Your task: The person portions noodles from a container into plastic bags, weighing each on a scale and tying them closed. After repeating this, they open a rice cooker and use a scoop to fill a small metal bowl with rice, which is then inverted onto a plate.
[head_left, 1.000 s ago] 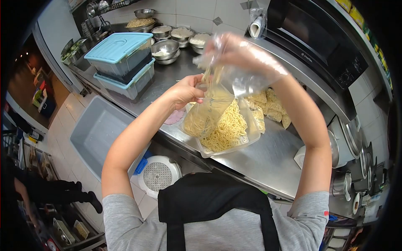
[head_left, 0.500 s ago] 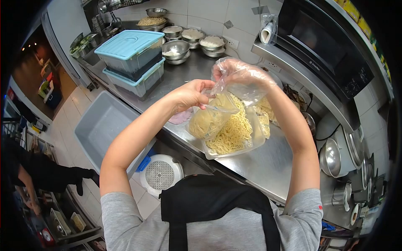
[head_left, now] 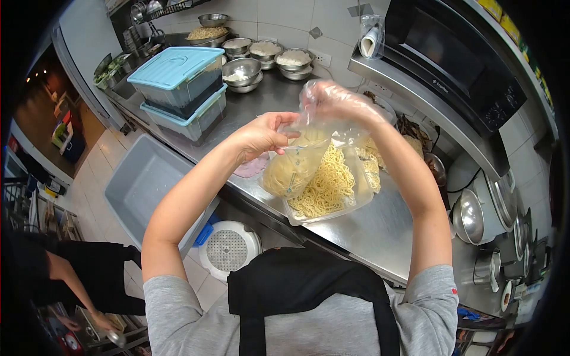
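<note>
My left hand [head_left: 272, 132] pinches the edge of a clear plastic bag [head_left: 291, 169] with pale noodles inside. My right hand [head_left: 338, 104], covered in loose clear plastic like a disposable glove, is closed at the bag's upper end; its fingertips are partly blurred. The bag leans over the left side of a translucent plastic tub [head_left: 356, 203], which holds loose yellow noodles [head_left: 326, 187]. Just right of the tub, partly behind my right forearm, are more bagged noodles [head_left: 371, 172].
Two blue-lidded tubs [head_left: 178, 74] are stacked on the steel counter [head_left: 374, 228]. Metal bowls [head_left: 242, 71] with white contents stand behind. A grey bin [head_left: 145, 184] and a white stool [head_left: 228, 249] are below. A microwave [head_left: 451, 65] sits at right; another person [head_left: 77, 273] works at left.
My right hand has shifted slightly at the bag's top, and the bag's upper part has moved with it. The view has turned a little. The other person's arm has reached farther over the trays.
</note>
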Demonstrator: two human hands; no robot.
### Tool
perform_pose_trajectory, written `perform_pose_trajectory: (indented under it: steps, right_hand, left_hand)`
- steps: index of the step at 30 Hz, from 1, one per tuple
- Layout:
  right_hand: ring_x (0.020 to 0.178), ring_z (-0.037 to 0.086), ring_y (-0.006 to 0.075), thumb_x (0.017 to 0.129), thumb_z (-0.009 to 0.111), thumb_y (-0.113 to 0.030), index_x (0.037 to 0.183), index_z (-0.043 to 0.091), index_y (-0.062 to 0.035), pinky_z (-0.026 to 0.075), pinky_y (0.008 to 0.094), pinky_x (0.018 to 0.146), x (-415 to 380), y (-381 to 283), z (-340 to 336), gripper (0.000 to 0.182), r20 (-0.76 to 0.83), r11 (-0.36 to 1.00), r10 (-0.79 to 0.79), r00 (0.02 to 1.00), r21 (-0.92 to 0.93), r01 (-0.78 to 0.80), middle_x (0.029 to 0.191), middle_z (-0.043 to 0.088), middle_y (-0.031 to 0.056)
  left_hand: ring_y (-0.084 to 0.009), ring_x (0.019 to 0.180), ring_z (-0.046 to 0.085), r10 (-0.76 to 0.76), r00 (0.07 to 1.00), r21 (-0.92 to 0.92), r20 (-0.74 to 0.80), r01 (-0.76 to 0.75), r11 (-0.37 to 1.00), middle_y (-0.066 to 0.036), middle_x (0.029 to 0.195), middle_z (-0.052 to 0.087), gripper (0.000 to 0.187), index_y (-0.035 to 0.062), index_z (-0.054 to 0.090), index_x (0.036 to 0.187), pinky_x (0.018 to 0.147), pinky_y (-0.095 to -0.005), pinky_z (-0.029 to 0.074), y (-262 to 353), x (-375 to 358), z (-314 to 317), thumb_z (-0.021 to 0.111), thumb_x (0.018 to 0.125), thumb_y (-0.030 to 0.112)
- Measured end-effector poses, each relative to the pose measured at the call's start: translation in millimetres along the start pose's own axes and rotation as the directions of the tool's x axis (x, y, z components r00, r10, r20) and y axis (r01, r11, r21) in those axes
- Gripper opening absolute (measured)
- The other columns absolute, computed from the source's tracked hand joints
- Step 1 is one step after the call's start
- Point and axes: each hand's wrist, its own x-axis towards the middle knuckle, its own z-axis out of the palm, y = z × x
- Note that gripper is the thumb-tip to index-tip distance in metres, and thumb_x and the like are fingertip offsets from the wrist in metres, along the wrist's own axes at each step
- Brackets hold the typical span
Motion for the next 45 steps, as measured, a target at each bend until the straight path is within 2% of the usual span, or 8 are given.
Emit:
perform_pose_trajectory:
  steps: [8, 18, 20, 24, 26, 29, 36, 45]
  right_hand:
    - [0.072, 0.059, 0.0206, 0.074, 0.062, -0.022, 0.087, 0.061, -0.0047, 0.047, 0.0318, 0.067, -14.6, -25.3, -23.4, 0.022, -0.381, 0.884, -0.197, 0.903, 0.330, 0.332, 0.078, 0.061, 0.0111]
    - [0.079, 0.059, 0.0160, 0.079, 0.061, -0.017, 0.097, 0.057, -0.0067, 0.049, 0.0296, 0.068, -41.4, 78.2, 39.3, 0.021, 0.029, 0.658, 0.344, 0.939, 0.706, -0.263, 0.083, 0.060, 0.0047]
    - [0.079, 0.059, 0.0232, 0.081, 0.058, -0.026, 0.092, 0.057, -0.0053, 0.048, 0.0359, 0.070, -39.5, 114.9, 106.4, 0.023, 0.128, 0.919, 0.352, 0.927, -0.234, -0.317, 0.086, 0.061, 0.0131]
    - [0.075, 0.059, 0.0241, 0.080, 0.055, -0.025, 0.074, 0.058, -0.0036, 0.047, 0.0365, 0.069, -66.5, 136.5, 184.8, 0.022, 0.021, 0.909, 0.245, 0.969, -0.352, -0.222, 0.080, 0.060, 0.0148]
    - [0.069, 0.055, 0.0205, 0.080, 0.056, -0.031, 0.076, 0.055, -0.0047, 0.045, 0.0324, 0.069, -59.9, 168.6, 178.2, 0.026, -0.101, 0.937, 0.293, 0.951, 0.226, -0.265, 0.074, 0.057, 0.0113]
    - [0.071, 0.051, 0.0132, 0.083, 0.053, -0.053, 0.078, 0.049, -0.0090, 0.043, 0.0300, 0.068, -50.5, 160.9, 106.8, 0.044, -0.164, 0.694, 0.006, 0.986, 0.711, 0.114, 0.075, 0.051, 0.0009]
    - [0.086, 0.057, 0.0195, 0.072, 0.071, -0.037, 0.099, 0.058, -0.0027, 0.047, 0.0313, 0.075, -59.6, 68.3, -49.5, 0.046, -0.358, 0.999, -0.023, 0.934, 0.016, 0.031, 0.094, 0.059, 0.0092]
    - [0.058, 0.053, 0.0083, 0.077, 0.062, -0.001, 0.079, 0.057, -0.0027, 0.042, 0.0204, 0.046, -61.9, -38.6, -172.2, 0.005, -0.506, 0.883, 0.293, 0.811, 0.469, -0.026, 0.067, 0.056, 0.0023]
  left_hand:
    - [-0.0239, 0.122, 0.041, 0.014, 1.000, 0.037, -0.010, -0.013, 0.999, -0.011, 0.137, 0.034, 0.070, -0.0030, 0.033, 0.131, 0.055, -0.0165, 0.047, -3.0, 5.9, -1.4, 0.049, 0.064, -0.015]
    - [-0.0264, 0.124, 0.040, 0.077, 0.995, 0.043, -0.060, -0.075, 0.996, -0.012, 0.138, 0.033, 0.072, -0.0005, 0.034, 0.132, 0.052, -0.0159, 0.047, -1.5, -15.1, -16.8, 0.045, 0.062, -0.015]
    - [-0.0267, 0.124, 0.040, 0.083, 0.995, 0.023, -0.063, -0.082, 0.996, -0.012, 0.137, 0.033, 0.073, -0.0007, 0.034, 0.132, 0.051, -0.0161, 0.047, -1.4, -17.4, -17.2, 0.044, 0.061, -0.016]
    - [-0.0271, 0.124, 0.039, 0.086, 0.994, 0.035, -0.061, -0.084, 0.996, -0.012, 0.138, 0.032, 0.073, -0.0009, 0.034, 0.132, 0.051, -0.0163, 0.047, -1.5, -18.6, -18.2, 0.044, 0.061, -0.016]
    - [-0.0273, 0.124, 0.039, 0.077, 0.995, 0.047, -0.068, -0.074, 0.996, -0.012, 0.138, 0.032, 0.073, -0.0009, 0.033, 0.132, 0.051, -0.0164, 0.047, -0.1, -18.6, -17.2, 0.044, 0.061, -0.016]
    - [-0.0274, 0.124, 0.039, 0.070, 0.996, 0.077, -0.063, -0.065, 0.995, -0.012, 0.138, 0.032, 0.074, -0.0008, 0.033, 0.132, 0.051, -0.0165, 0.047, 1.8, -15.5, -16.3, 0.043, 0.061, -0.016]
    - [-0.0274, 0.124, 0.039, 0.080, 0.995, 0.089, -0.053, -0.075, 0.993, -0.012, 0.138, 0.033, 0.073, -0.0016, 0.033, 0.132, 0.051, -0.0167, 0.046, 1.2, -10.8, -10.9, 0.045, 0.061, -0.015]
    - [-0.0289, 0.126, 0.036, 0.062, 0.997, 0.129, -0.039, -0.057, 0.990, -0.011, 0.139, 0.032, 0.073, -0.0023, 0.032, 0.132, 0.054, -0.0168, 0.047, 1.3, -6.4, -7.0, 0.046, 0.062, -0.015]
